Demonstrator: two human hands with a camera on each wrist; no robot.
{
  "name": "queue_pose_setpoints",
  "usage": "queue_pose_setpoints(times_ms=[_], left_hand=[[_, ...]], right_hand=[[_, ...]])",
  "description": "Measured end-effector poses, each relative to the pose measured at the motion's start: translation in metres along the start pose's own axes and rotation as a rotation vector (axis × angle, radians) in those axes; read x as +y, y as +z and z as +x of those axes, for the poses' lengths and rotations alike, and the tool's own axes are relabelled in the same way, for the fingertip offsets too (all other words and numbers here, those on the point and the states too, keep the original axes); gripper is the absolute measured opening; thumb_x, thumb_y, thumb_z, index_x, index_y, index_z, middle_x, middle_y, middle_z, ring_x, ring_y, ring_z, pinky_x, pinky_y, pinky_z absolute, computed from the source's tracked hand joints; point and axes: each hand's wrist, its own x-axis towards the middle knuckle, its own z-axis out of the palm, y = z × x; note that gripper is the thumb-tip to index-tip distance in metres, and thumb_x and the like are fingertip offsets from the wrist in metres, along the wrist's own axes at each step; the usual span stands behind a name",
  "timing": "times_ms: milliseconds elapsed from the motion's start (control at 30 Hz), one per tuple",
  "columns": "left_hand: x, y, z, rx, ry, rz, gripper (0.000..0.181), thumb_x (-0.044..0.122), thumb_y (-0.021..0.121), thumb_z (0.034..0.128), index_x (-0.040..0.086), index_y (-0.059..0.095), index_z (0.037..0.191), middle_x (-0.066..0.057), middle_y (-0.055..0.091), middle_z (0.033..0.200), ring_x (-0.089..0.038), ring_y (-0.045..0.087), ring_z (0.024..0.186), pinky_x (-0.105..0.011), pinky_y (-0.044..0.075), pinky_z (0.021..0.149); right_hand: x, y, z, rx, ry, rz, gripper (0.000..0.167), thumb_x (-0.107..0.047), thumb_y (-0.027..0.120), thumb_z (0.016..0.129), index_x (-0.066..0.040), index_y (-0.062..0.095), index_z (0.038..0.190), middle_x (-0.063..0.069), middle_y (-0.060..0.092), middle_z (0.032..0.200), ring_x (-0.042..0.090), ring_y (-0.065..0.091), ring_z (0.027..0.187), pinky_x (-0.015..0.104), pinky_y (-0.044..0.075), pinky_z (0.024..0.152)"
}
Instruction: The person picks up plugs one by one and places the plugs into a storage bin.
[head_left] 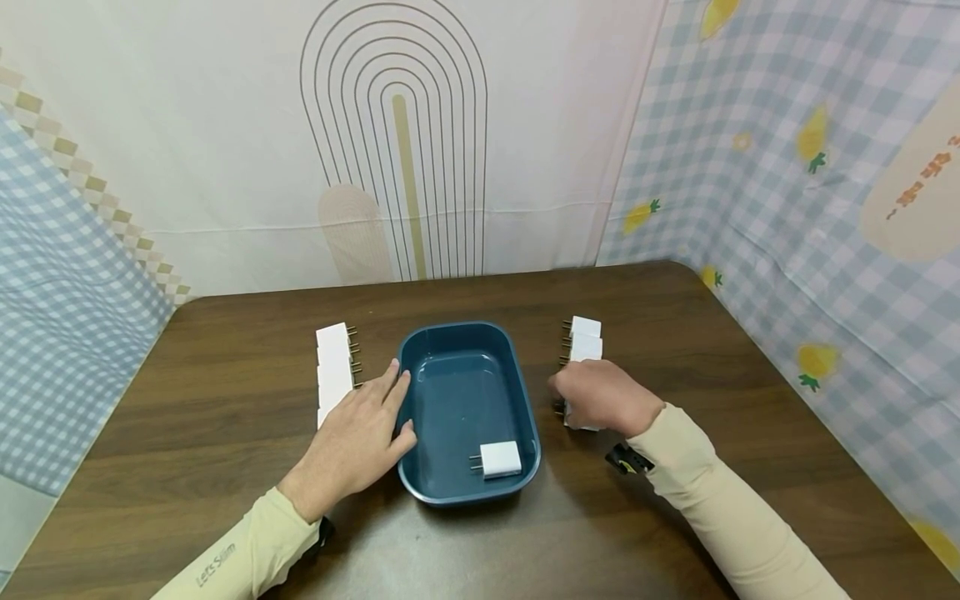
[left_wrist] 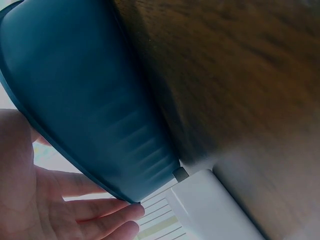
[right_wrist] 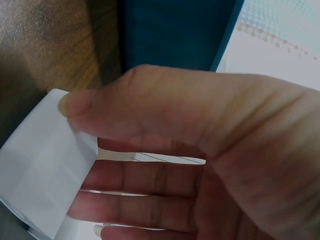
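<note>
A dark blue rectangular basin stands on the table with one white charger plug lying in its near right corner. My left hand rests its outstretched fingers along the basin's left rim, as the left wrist view also shows. To the right, my right hand reaches over a row of white charger plugs and pinches one. In the right wrist view the thumb lies on the edge of this white charger plug, with the fingers behind it.
Left of the basin runs another row of white charger plugs, prongs pointing right, partly hidden by the left hand. All stand on a dark wooden table. A patterned cloth hangs behind the table, and checked cloth borders both sides.
</note>
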Motion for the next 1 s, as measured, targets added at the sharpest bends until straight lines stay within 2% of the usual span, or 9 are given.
queue_pose_setpoints(times_ms=[433, 767, 1000], left_hand=[[-0.0007, -0.001, 0.0004, -0.003, 0.002, -0.008, 0.067, 0.034, 0.057, 0.0952, -0.001, 0.045, 0.151, -0.022, 0.039, 0.16, -0.039, 0.053, 0.137, -0.053, 0.044, 0.112], [-0.0007, -0.0012, 0.0005, -0.01, -0.001, -0.012, 0.067, 0.035, 0.056, 0.096, 0.0, 0.044, 0.151, -0.021, 0.038, 0.161, -0.039, 0.052, 0.138, -0.053, 0.044, 0.113], [-0.0002, -0.0014, 0.0004, -0.02, -0.009, -0.02, 0.067, 0.035, 0.056, 0.0963, 0.0, 0.043, 0.152, -0.021, 0.037, 0.161, -0.039, 0.051, 0.139, -0.054, 0.043, 0.114]], right_hand=[[-0.0025, 0.0052, -0.0005, 0.069, -0.077, -0.082, 0.028, 0.003, 0.077, 0.072, -0.015, 0.058, 0.063, -0.002, 0.052, 0.057, 0.012, 0.039, 0.053, 0.029, 0.043, 0.053], [-0.0043, 0.0068, 0.0026, 0.085, -0.086, -0.108, 0.016, -0.001, 0.079, 0.073, -0.012, 0.068, 0.07, 0.001, 0.062, 0.063, 0.013, 0.048, 0.054, 0.031, 0.048, 0.054], [-0.0038, 0.0092, 0.0036, 0.093, -0.078, -0.105, 0.016, -0.002, 0.079, 0.073, -0.012, 0.068, 0.07, 0.002, 0.063, 0.063, 0.013, 0.048, 0.054, 0.031, 0.048, 0.053]])
